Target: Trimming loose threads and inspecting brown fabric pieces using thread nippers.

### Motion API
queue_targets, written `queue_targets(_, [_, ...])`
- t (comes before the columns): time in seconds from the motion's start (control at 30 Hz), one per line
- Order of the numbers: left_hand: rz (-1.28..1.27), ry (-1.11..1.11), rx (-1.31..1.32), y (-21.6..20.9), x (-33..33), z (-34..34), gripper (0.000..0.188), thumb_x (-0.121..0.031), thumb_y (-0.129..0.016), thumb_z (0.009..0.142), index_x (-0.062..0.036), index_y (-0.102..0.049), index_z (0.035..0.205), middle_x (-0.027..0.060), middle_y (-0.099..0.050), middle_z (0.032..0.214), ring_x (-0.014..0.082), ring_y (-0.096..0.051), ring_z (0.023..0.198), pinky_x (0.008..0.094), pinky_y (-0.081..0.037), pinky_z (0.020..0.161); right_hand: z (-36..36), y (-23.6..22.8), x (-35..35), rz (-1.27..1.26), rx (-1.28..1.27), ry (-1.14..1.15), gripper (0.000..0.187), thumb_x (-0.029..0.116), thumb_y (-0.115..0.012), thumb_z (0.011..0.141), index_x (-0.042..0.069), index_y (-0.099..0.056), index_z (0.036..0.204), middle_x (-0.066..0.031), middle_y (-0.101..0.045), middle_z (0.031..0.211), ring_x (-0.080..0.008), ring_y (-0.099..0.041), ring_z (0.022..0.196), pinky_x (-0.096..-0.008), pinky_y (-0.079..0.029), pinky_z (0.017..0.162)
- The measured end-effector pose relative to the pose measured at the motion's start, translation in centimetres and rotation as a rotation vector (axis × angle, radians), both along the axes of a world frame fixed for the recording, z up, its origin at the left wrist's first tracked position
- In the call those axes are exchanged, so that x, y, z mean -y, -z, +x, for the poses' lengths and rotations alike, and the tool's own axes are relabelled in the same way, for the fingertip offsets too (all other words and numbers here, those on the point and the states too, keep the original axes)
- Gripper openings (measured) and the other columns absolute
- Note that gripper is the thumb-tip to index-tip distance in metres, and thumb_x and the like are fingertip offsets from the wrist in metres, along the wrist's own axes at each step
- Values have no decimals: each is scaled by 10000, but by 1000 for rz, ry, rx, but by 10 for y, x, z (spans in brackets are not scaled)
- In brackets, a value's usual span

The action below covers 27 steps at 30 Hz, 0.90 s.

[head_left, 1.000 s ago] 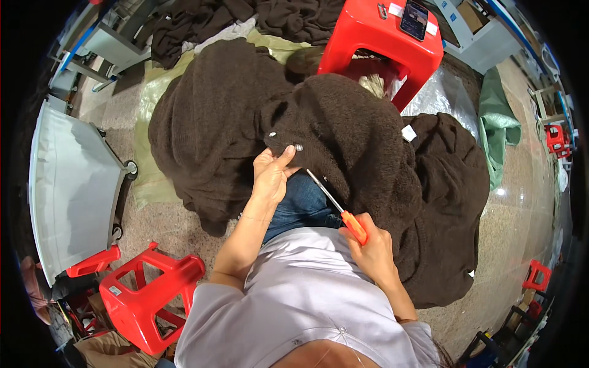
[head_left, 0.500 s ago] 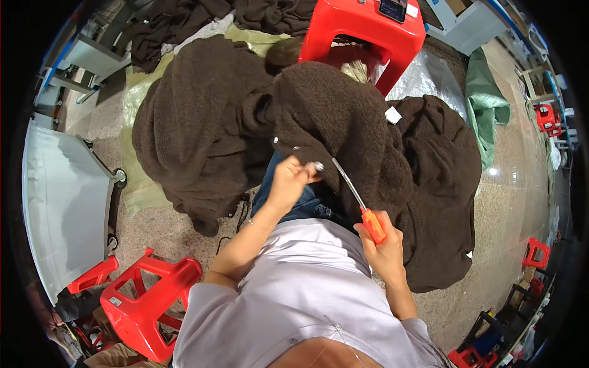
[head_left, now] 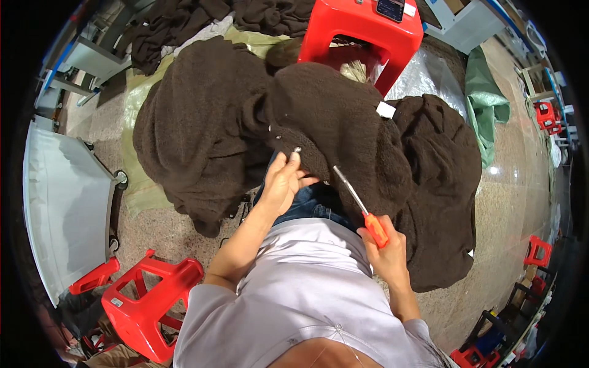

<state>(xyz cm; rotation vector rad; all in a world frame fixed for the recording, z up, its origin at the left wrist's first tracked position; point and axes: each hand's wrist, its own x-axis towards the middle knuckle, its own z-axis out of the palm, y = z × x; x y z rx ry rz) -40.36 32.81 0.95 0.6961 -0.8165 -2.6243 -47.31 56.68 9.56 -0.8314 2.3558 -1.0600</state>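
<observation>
Far left: white cart (head_left: pixel 67 202) on castors, smooth panels, then red plastic stool (head_left: pixel 147 300), glossy, open-framed. Next, yellowish plastic sheet (head_left: pixel 140 153) spread over speckled stone floor (head_left: pixel 165 233), probably to keep cloth off the dirt. On top, brown fabric (head_left: pixel 199 116): bulky, matte, fuzzy, slumped in deep rounded folds. Runs from left mound across the lap to right heap, likely draped over denim-clad knees (head_left: pixel 310 199) for support and easy reach. Left hand at the near edge of the cloth, thumb up beside small shiny stud (head_left: pixel 297 149), other fingers partly spread; probably steadying that edge, but can't tell if actually pinched shut. Upper middle, another red stool (head_left: pixel 362 30), same molded plastic, with dark phone (head_left: pixel 391 8) on top, presumably parked there within reach. Below, slim metal-shafted tool (head_left: pixel 358 201) with orange handle, closed tight in right hand (head_left: pixel 389 248); gripped by the handle, shaft angled up-left toward the cloth, likely for control of the tip. Tip contact with cloth unclear. Stiff white tag (head_left: pixel 386 110) on the fabric nearby. Further right, crinkled clear film (head_left: pixel 435 80), then creased green sheet (head_left: pixel 485 110), both thin and shiny.
</observation>
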Motion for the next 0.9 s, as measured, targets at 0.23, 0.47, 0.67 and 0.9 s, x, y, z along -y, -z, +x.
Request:
queue_targets(0.23, [-173,246,169,14,-17,-8,161,-96,-613,951,37,-638,1039,109,-684,999,182,-684,848,359,-608,690,2,-5,-5,-36,30,66,172,80,-716,839,16,-573,912,-162,-575,675,-270,-555,553,-301,-456,563])
queue_targets(0.47, [-22,-1,57,8,0,-1,183,-170,-620,960,-24,-639,851,61,-676,860,145,-676,737,317,-611,653,3,-4,-25,126,-52,-101,191,93,-732,809,22,-589,913,-191,-580,657,-367,-600,581,-343,-458,534])
queue_targets(0.67, [-152,-67,1,25,-3,7,166,-149,-612,963,-24,-645,859,39,-662,871,120,-659,746,329,-615,662,0,-5,-13,98,0,-49,203,125,-735,802,20,-602,914,-199,-579,639,-386,-598,576,-365,-452,512])
queue_targets(0.9, [-202,81,240,0,-11,8,156,-119,-611,952,29,-657,939,86,-689,892,164,-679,767,307,-596,626,-11,-5,-14,57,97,-66,172,49,-708,800,-1,-616,936,-131,-620,674,-234,-630,594,-304,-471,560])
